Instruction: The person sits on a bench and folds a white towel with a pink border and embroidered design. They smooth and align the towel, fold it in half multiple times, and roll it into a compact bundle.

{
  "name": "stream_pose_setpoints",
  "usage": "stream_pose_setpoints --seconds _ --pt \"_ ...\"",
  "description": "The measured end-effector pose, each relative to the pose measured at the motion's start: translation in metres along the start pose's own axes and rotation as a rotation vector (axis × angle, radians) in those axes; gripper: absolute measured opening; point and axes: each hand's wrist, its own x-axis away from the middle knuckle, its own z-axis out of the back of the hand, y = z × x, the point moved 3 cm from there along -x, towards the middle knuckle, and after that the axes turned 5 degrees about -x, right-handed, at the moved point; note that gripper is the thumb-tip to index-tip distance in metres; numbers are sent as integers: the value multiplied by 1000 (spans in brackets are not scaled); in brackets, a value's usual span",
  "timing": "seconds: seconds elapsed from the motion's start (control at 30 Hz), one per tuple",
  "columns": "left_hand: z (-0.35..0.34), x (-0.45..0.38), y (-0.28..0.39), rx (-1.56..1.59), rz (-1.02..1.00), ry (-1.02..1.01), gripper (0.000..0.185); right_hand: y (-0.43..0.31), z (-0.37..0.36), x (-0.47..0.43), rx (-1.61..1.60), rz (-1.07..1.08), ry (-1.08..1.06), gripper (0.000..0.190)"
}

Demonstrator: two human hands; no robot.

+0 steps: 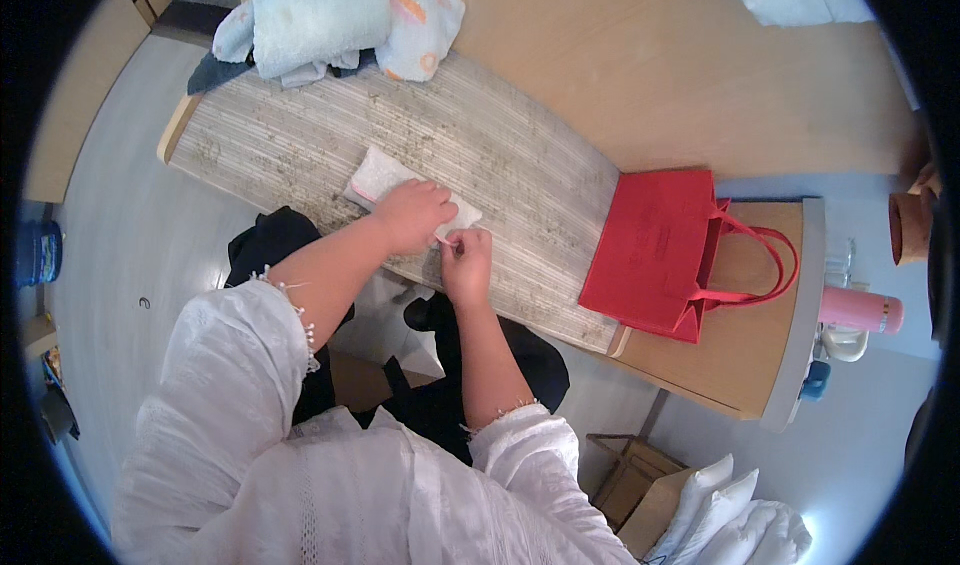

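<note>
A small white padded pouch point(381, 169) with pink edging lies at a slant on the striped cloth of the table. Over its middle rests my left hand point(415, 216), fingers curled against it and hiding part of it. My right hand point(468, 261) is at the pouch's near right end, thumb and fingertips pinching a thin pinkish strip point(447, 241). Both hands are close together, almost touching. Whether the strip is sewn to the pouch cannot be told, as my fingers cover that spot.
Dark greenish crumbs point(330, 208) are scattered over the striped tabletop point(517, 152). A red felt tote bag point(649, 250) stands on the right. Folded pale towels point(322, 17) are heaped at the far left. Beyond the tote are a pink bottle point(861, 310) and a white mug point(846, 343).
</note>
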Motion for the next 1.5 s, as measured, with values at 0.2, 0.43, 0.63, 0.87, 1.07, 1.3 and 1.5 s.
stream_pose_setpoints --seconds 0.2,0.43,0.63,0.87,1.07,1.3,1.5 --pt "-14 2 9 -47 -16 0 36 -6 4 16 124 158 24 17" --pt "-19 11 14 -102 -73 97 19 -10 2 24 284 154 -7 16" --pt "-37 14 11 -128 -52 -22 8 -10 -1 34 340 152 18 19" --pt "-49 19 12 21 -51 74 9 -13 4 46 413 -25 -47 32" --pt "-39 32 33 0 -94 73 16 -35 -5 80 398 -161 -79 55" --pt "-46 64 52 -18 -69 48 32 -82 1 126 313 -186 -249 65" --pt "-51 76 58 12 -47 138 28 -104 5 144 167 -226 -183 63"
